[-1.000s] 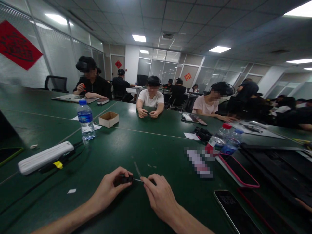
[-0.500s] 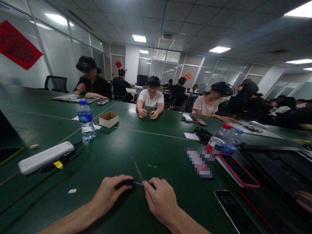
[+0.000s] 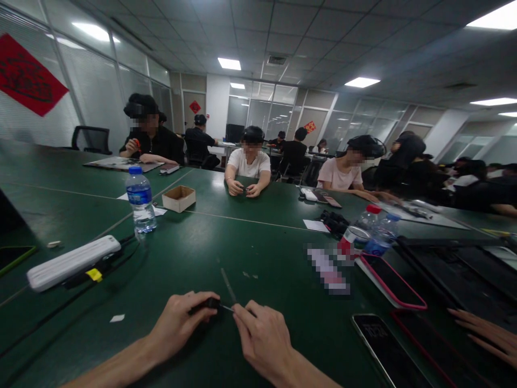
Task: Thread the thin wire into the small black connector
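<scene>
My left hand (image 3: 181,320) is closed around the black handle of what looks like a small screwdriver (image 3: 209,304), held just above the green table. Its thin metal shaft points right, toward my right hand (image 3: 266,334). There my thumb and fingers pinch together at the far end of the shaft. Whether those fingers also hold something small is hidden. A thin pale streak (image 3: 228,284) shows on the table just beyond my fingertips; I cannot tell if it is an object or a reflection.
To the left are a white power strip (image 3: 75,263), a water bottle (image 3: 140,199) and a small open box (image 3: 179,199). Phones (image 3: 382,347), bottles (image 3: 369,218) and a black tray-like frame (image 3: 456,269) stand right. Another person's hand (image 3: 488,334) reaches in at the right edge. People sit opposite.
Both my hands keep their grip, shifting only slightly. At the right edge, the other person's hand has come further into view, fingers extended. The camera view has moved a little.
</scene>
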Motion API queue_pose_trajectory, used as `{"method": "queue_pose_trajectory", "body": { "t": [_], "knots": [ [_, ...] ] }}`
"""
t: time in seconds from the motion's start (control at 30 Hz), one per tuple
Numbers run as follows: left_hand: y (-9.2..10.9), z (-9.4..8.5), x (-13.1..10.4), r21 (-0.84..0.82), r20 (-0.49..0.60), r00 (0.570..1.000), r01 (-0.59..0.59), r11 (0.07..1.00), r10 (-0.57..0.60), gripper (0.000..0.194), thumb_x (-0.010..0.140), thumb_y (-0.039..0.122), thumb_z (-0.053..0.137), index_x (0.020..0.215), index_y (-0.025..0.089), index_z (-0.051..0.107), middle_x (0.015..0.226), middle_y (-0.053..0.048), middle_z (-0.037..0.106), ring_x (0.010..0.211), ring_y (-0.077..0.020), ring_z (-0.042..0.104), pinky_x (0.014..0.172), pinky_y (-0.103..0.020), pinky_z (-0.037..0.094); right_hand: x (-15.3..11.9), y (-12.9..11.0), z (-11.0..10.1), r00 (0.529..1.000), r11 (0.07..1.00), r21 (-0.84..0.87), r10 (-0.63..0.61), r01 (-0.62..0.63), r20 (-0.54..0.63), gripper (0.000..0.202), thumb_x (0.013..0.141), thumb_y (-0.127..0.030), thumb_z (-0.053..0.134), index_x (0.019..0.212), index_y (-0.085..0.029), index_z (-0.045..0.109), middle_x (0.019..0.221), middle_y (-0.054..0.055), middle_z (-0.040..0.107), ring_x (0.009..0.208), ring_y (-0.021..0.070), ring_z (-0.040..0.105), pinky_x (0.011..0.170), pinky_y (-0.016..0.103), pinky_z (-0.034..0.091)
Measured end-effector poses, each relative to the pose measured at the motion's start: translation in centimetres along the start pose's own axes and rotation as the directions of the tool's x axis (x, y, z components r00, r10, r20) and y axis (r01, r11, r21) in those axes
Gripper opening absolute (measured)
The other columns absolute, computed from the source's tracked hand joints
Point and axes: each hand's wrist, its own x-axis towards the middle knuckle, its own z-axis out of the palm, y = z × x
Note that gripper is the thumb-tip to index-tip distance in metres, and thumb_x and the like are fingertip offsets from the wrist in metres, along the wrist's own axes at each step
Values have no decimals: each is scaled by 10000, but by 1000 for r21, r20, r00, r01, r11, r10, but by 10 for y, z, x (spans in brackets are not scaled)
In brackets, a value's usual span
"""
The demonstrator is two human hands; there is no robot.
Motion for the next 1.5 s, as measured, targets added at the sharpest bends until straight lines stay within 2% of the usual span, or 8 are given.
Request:
{"method": "queue_pose_trajectory", "body": {
  "t": [0.2, 0.27, 0.37, 0.4, 0.57, 0.77, 0.97, 1.5],
  "knots": [
    [5, 0, 2, -74, 45, 997, 72, 995, -69, 242, 884, 343, 541, 1061, 239, 671, 712, 26, 691, 605, -119, 624, 617, -194, 462, -2, 2, 0, 995, 997, 80, -15, 23, -99, 234, 947, -259, 374, 971, -231, 605, 762, 6, 597, 610, 98, 511, 564, 226, 278],
    [6, 2, 3, -41, 89, 996, 35, 999, -31, 227, 868, 328, 556, 1037, 252, 687, 797, 11, 719, 694, -142, 646, 673, -209, 468, -4, -5, 4, 976, 984, 117, -110, 133, -189, 218, 931, -245, 390, 965, -225, 605, 740, 3, 594, 603, 99, 496, 566, 236, 274],
    [9, 3, 6, -43, 142, 990, 15, 999, -9, 212, 844, 307, 576, 1008, 259, 702, 932, 4, 728, 837, -169, 652, 782, -233, 461, -5, -18, 9, 877, 912, 107, -342, 397, -338, 165, 884, -279, 452, 897, -230, 609, 665, -14, 570, 568, 106, 455, 544, 252, 240],
    [10, 2, 7, -63, 135, 990, 47, 997, -39, 216, 844, 313, 573, 1009, 253, 700, 950, 2, 725, 848, -171, 651, 791, -236, 461, -4, -19, 10, 867, 900, 102, -371, 424, -333, 155, 880, -278, 462, 884, -228, 609, 653, -16, 563, 563, 105, 446, 543, 252, 237],
    [9, -5, 10, -113, 51, 975, 223, 968, -218, 304, 822, 413, 584, 1024, 211, 687, 886, -17, 713, 756, -177, 627, 688, -252, 470, 5, -1, 0, 942, 965, 101, -210, 244, -263, 218, 934, -245, 410, 976, -197, 619, 738, 19, 601, 597, 104, 476, 576, 236, 291],
    [10, -5, 9, -129, 53, 975, 223, 966, -218, 322, 796, 435, 612, 1011, 205, 679, 850, -18, 691, 716, -168, 599, 647, -256, 449, 11, 18, -5, 994, 991, 106, -72, 80, -83, 240, 954, -256, 398, 1031, -209, 620, 810, 22, 605, 649, 97, 513, 591, 215, 320],
    [6, -3, 9, -107, 16, 980, 199, 974, -199, 313, 789, 441, 612, 990, 212, 684, 863, -29, 681, 731, -173, 588, 653, -264, 449, 11, 15, -4, 999, 993, 108, -46, 47, -7, 240, 956, -273, 401, 1025, -227, 627, 813, 15, 602, 666, 99, 528, 604, 216, 341],
    [5, -2, 8, -122, 8, 983, 185, 975, -186, 322, 800, 399, 610, 1051, 202, 658, 852, -21, 662, 681, -147, 573, 627, -248, 453, 12, 15, -7, 996, 991, 95, -88, 90, -23, 242, 948, -267, 423, 1008, -203, 649, 795, 20, 612, 652, 91, 527, 586, 209, 350]
  ]
}}
